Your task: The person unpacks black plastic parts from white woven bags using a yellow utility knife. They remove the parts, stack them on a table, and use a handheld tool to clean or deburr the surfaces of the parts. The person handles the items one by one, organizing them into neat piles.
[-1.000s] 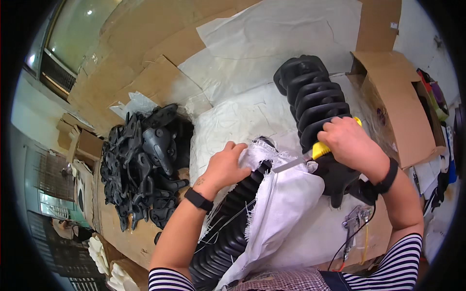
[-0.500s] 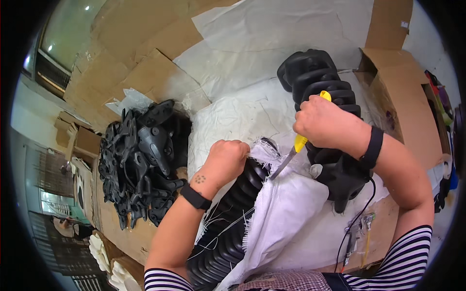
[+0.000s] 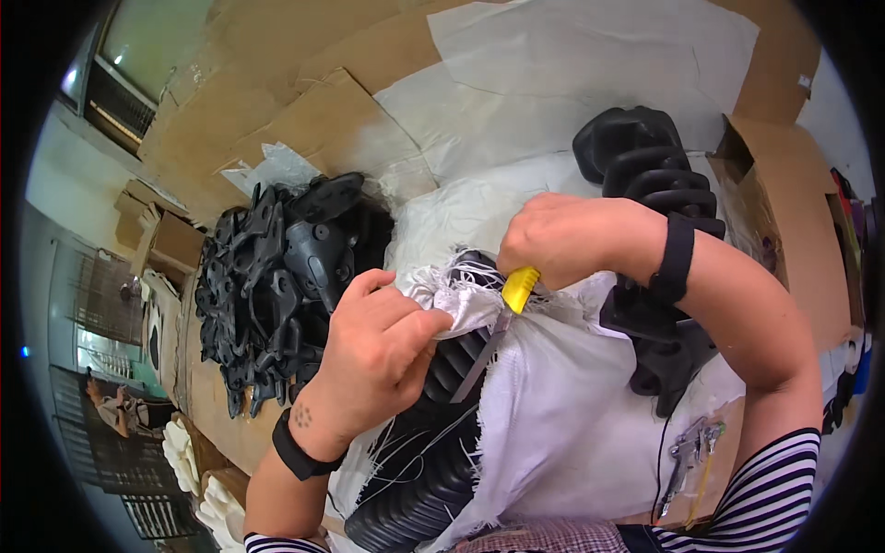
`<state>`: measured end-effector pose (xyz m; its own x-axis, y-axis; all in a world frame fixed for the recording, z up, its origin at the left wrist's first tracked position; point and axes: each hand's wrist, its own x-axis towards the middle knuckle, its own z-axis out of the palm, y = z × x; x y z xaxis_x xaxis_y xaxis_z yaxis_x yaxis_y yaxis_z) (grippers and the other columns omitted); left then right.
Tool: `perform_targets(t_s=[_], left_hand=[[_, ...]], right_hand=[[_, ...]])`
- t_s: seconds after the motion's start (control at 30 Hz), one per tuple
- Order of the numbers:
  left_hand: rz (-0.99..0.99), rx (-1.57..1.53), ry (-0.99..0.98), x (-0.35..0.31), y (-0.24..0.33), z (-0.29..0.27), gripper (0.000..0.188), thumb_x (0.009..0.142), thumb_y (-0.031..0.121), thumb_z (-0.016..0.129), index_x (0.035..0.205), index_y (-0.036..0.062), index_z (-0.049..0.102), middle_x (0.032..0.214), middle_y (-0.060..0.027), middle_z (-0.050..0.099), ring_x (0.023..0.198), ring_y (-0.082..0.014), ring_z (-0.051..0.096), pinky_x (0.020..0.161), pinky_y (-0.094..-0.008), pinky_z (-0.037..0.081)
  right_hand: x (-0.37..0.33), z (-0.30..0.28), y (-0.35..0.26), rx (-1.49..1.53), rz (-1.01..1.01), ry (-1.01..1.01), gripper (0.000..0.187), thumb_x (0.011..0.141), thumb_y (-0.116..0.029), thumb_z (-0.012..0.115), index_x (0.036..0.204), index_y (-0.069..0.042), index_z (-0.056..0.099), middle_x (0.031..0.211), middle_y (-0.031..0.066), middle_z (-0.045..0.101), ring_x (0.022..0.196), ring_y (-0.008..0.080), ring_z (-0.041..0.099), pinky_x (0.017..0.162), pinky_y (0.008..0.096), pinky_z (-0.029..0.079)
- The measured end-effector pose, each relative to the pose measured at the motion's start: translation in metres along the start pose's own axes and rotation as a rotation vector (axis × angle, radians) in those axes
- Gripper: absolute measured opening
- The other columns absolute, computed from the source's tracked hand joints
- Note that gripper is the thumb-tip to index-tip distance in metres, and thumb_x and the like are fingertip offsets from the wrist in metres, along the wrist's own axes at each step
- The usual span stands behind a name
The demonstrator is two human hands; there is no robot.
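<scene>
My right hand (image 3: 558,240) is closed round a yellow utility knife (image 3: 521,290), its long blade pointing down and left across the opening of a white woven sack (image 3: 572,415). With my left hand (image 3: 378,341) I grip a bunched, frayed edge of that sack just left of the blade. The cut sides lie apart, and loose white threads hang along them. Inside the sack, nested black ribbed parts (image 3: 406,498) show as a long row; the sack and my left hand cover part of them.
A heap of black moulded parts (image 3: 267,295) lies on the left. Behind my right forearm stands a stack of black curved parts (image 3: 659,175). Small metal tools (image 3: 687,456) and a dark cable lie at lower right, and an open cardboard box (image 3: 784,230) borders the right.
The knife has moved left and down, its blade now crossing the sack opening. My left hand has come nearer and lower, with the sack edge bunched. The whole view has shifted slightly.
</scene>
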<state>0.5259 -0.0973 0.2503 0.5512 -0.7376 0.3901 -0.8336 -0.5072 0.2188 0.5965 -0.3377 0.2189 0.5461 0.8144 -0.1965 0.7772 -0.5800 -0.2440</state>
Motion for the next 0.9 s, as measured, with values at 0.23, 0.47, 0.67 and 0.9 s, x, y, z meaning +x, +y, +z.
perform_targets(t_s=[0.23,0.47,0.67,0.9], left_hand=[[-0.053,-0.051,0.133,-0.019,-0.007,-0.012,0.023,0.068,-0.007,0.065,0.087,0.0057,0.064,0.064,-0.0038,0.054,0.058,-0.0209,0.053,0.086,-0.0428,0.045],[-0.206,-0.220,0.284,-0.035,-0.011,-0.038,0.017,0.073,-0.005,0.061,0.088,0.0015,0.066,0.072,-0.0046,0.062,0.065,-0.0165,0.058,0.084,-0.0396,0.046],[-0.934,-0.703,0.376,-0.049,-0.086,-0.017,0.015,0.084,0.006,0.056,0.093,-0.0011,0.065,0.082,-0.0005,0.064,0.074,-0.0069,0.055,0.067,-0.0205,0.042],[-1.381,-1.023,0.020,-0.096,-0.165,0.059,0.017,0.083,0.008,0.059,0.099,0.0051,0.065,0.080,-0.0002,0.060,0.067,-0.0115,0.057,0.058,-0.0234,0.044]], right_hand=[[0.004,-0.004,0.026,-0.062,0.156,-0.077,0.020,0.064,-0.005,0.060,0.082,-0.009,0.067,0.079,0.0132,0.065,0.080,0.0352,0.063,0.068,0.0441,0.049],[-0.001,0.008,0.069,0.057,0.172,-0.060,0.020,0.061,-0.001,0.059,0.079,-0.007,0.065,0.075,0.0144,0.063,0.076,0.0372,0.061,0.064,0.0439,0.047],[-0.024,0.006,0.038,0.224,0.177,0.182,0.020,0.062,0.002,0.063,0.081,-0.004,0.064,0.076,0.0135,0.064,0.076,0.0344,0.061,0.065,0.0395,0.047],[-0.152,0.039,-0.039,0.658,0.227,0.563,0.018,0.073,0.001,0.065,0.090,-0.002,0.063,0.078,0.0137,0.064,0.072,0.0272,0.060,0.067,0.0330,0.047]])
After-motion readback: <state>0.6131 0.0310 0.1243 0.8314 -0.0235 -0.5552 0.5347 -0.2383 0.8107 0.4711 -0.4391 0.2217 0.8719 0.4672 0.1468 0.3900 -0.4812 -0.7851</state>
